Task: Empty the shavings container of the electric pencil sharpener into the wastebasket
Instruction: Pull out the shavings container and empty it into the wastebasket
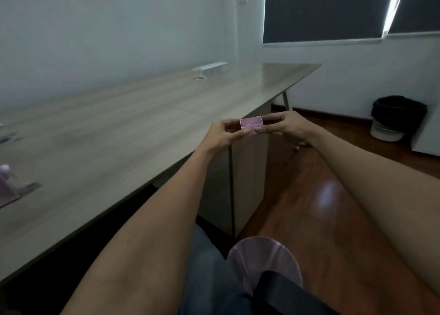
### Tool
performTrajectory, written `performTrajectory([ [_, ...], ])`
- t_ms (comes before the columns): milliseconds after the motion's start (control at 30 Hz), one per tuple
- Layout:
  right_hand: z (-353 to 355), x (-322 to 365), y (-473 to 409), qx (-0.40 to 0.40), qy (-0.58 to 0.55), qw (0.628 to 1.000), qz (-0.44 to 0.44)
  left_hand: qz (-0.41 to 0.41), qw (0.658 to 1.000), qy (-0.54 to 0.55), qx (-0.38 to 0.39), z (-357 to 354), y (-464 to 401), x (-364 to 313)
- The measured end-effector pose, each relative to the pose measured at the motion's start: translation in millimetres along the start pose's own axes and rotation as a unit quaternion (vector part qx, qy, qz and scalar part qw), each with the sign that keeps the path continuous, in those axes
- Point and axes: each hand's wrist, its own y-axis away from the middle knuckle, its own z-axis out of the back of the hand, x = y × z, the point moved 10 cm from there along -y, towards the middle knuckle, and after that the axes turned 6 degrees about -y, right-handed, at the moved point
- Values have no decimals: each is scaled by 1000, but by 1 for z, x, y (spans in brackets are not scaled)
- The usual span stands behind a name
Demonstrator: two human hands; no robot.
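A long wooden bench [114, 133] is running from the lower left of the frame up toward the centre top, against a pale wall. To its right, a reddish wooden floor [333, 195] is filling the lower right. A dark blind [323, 9] is covering the window at the upper right.

Two bare forearms are reaching from the bottom edge toward the centre of the frame. Between them, at the bottom, a knee in blue cloth and a pink slipper [262, 260] are showing.

The wastebasket [396, 118], white with a black liner, is standing on the floor at the right edge, well apart from the hands.

At the far left edge, a blurred pinkish sharpener [7, 186] is sitting on the bench.

The left hand [223, 133] and the right hand [289, 126] are meeting just past the bench's edge, above the floor. Both are pinching the small pink container [252, 122] between them, the left at its near-left corner, the right along its right end, fingers curled closed around it. The container is sitting level, open side up. Its contents are too small to tell.
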Motion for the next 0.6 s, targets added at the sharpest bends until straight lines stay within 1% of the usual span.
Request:
performTrajectory([
  [100,9,-37,7,10,-7,999,-36,19,999,-10,24,-27,4,22],
  [200,15,-72,12,11,-25,997,-66,37,999,-8,33,-49,9,44],
  [400,0,-156,33,12,-35,990,-136,118,992,31,43,-88,37,115],
  [467,-8,-180,42,9,-60,986,-153,136,989,45,43,-97,50,133],
  [600,-32,-231,61,22,-122,972,-197,201,976,57,64,-119,74,182],
])
